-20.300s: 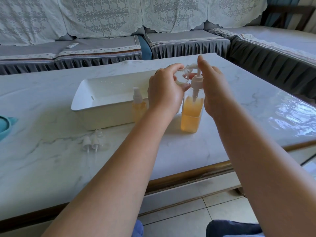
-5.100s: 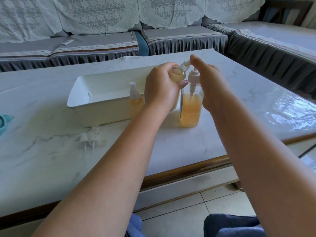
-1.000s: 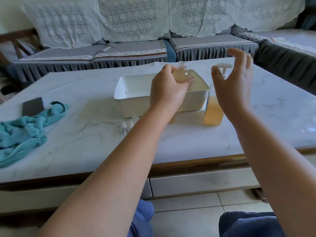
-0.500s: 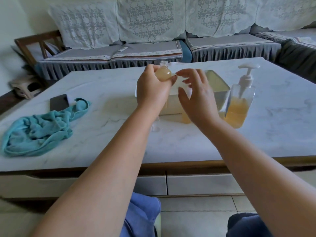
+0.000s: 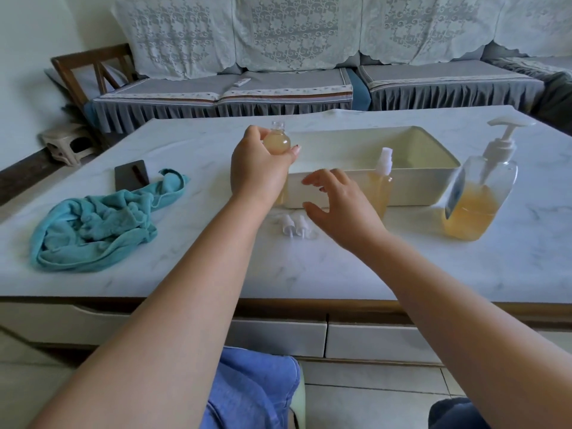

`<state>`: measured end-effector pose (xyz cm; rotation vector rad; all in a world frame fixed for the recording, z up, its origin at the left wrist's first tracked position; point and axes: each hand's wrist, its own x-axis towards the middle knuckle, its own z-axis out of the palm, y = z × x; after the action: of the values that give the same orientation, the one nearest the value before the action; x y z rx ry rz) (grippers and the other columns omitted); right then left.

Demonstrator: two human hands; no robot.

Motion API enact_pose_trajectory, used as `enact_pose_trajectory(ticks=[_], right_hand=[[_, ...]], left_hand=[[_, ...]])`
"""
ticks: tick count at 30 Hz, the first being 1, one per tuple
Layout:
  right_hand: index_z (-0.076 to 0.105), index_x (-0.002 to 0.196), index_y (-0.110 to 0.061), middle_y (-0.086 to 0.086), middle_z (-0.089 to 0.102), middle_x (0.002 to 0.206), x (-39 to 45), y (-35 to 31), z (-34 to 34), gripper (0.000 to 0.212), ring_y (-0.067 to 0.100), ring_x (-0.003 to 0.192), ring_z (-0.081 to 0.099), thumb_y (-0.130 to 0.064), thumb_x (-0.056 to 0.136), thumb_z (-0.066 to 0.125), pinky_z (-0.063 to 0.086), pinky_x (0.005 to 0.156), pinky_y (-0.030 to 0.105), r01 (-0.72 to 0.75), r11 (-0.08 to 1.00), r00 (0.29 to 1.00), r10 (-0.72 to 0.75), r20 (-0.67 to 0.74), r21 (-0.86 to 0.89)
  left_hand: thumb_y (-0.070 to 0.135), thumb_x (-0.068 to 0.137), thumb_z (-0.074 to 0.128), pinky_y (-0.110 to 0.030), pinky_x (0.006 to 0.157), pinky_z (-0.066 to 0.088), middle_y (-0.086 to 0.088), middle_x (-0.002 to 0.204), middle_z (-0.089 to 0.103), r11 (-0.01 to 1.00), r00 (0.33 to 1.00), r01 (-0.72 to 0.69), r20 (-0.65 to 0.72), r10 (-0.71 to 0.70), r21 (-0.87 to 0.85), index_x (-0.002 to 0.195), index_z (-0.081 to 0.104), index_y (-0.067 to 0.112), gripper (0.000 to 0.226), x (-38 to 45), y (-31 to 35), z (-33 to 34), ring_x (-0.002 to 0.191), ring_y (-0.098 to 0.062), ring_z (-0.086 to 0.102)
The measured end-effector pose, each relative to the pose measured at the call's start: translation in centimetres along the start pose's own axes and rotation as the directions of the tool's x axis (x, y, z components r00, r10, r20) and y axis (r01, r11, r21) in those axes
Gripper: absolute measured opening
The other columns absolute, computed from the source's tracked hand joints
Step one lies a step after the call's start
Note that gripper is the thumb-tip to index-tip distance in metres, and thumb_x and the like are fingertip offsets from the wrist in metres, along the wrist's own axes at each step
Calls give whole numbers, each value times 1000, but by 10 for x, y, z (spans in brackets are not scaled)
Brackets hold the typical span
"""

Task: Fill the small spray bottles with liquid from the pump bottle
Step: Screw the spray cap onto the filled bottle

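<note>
Our left hand (image 5: 258,168) grips an uncapped small bottle (image 5: 276,140) just above the frame's centre, holding it upright in the air; it is nearly full of amber liquid and its threaded neck is bare. Our right hand (image 5: 340,205) hovers at centre frame with fingers spread and relaxed, grasping nothing, just above and to the right of 2 white spray caps (image 5: 292,224) lying on the table (image 5: 216,274). We cannot tell whether its fingertips touch the tray (image 5: 433,184) behind it.

A capped spray bottle (image 5: 380,184), also holding amber liquid, stands right of centre against the tray's near wall, partly hidden by our right hand. The pump bottle (image 5: 478,193) stands at the right of the frame, just beside the tray's right end, about half full, its white pump head raised.

At the left of the frame lies a crumpled teal cloth (image 5: 99,221), with a dark flat object (image 5: 131,178) just behind it. A sofa (image 5: 278,82) fills the top of the frame.
</note>
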<state>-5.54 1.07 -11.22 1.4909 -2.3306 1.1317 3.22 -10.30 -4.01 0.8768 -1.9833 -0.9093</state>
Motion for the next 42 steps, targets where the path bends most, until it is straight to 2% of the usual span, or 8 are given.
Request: enact_pose_trajectory(ticks=[3,6,11,17,21,25,33,42], right_hand=[[57,123,-26,0,54,124,2,-2,3,42,21,116,49,-36,84,71,45,88,33,-39,993,989,54,141,-112],[56,124,-26,0,54,122,6,1,5,45,22,111,55,-28,83,74,48,84,33,-93,981,961,134,241,-173],[58,122,-19,4,58,116,14,13,5,40,24,100,62,-5,85,68,50,83,35,-146,976,966,176,188,-162],[60,123,-15,8,59,119,17,25,6,41,26,102,62,0,85,66,50,87,39,-135,974,977,162,141,-182],[59,124,-19,6,57,122,19,19,5,40,28,117,50,-14,86,69,47,89,40,-93,970,989,117,94,-225],[63,118,-19,4,60,116,18,-2,9,33,31,112,48,-27,87,69,42,90,39,37,967,999,-35,12,-254],[55,131,-39,-7,59,125,1,-23,41,52,22,119,42,-68,89,45,25,99,38,82,863,959,67,275,-499],[58,121,-35,-2,64,111,1,-28,40,29,26,112,48,-36,92,53,30,98,37,-24,884,968,138,211,-467]], left_hand=[[39,81,72,-23,74,40,9,100,52,999,1000,17,2,-18,36,117,52,19,45,4,-8,-3,89,-14,53],[39,81,72,-24,76,42,8,102,53,998,999,30,14,-30,48,117,52,19,46,6,-14,-5,92,-15,55],[38,80,73,-26,76,43,8,101,55,997,998,43,43,-45,63,115,53,18,45,5,-23,-2,92,-17,55],[37,80,73,-26,75,42,7,103,54,995,995,71,65,-75,63,116,51,17,47,3,-29,1,93,-17,55],[38,80,74,-28,78,46,7,102,52,993,994,89,53,-93,71,117,49,18,48,4,-29,1,93,-17,54],[37,81,73,-28,77,45,8,102,52,992,994,99,38,-102,72,116,48,18,47,3,-29,1,93,-17,54],[37,82,72,-31,83,48,6,106,52,989,992,129,-3,-129,69,119,47,17,49,4,-29,-6,97,-19,53],[37,82,72,-30,79,45,7,105,51,989,991,131,17,-132,67,118,48,18,47,5,-28,-5,95,-18,52]])
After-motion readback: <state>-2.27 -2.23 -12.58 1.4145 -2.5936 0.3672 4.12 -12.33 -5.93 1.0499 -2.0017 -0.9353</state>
